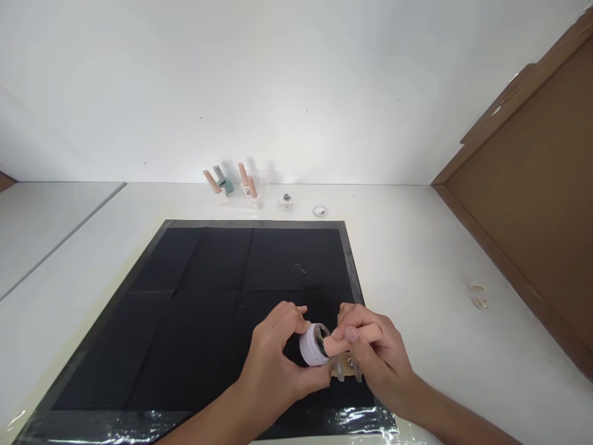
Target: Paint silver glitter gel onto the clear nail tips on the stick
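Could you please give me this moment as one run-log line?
Left hand: holds tilted white jar | Right hand: holds peach-colored handle, end at jar's mouth | Below: black mat | Beyond mat: nail polish bottles

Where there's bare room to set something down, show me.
Bare: the black mat left of the left hand; the white table between the mat and two small round pieces. Crowded: around the white jar and right hand, and behind the mat by the bottles.
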